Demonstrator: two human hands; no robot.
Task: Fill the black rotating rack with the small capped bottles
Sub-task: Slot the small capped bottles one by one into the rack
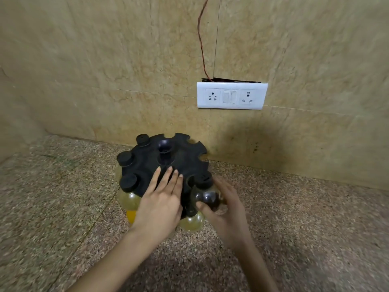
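Rack: black rotating rack (pixel 179 159) stands on the speckled counter (pixel 63 197), near the wall.
Left hand (pixel 162 199): flat, fingers spread on the rack's top, gripping nothing.
Right hand (pixel 225 209): fingers curled around a dark bottle (pixel 207 198) at the rack's near-right edge, seemingly in a slot.
Seated bottles: three black caps (pixel 130 182) along the left rim.
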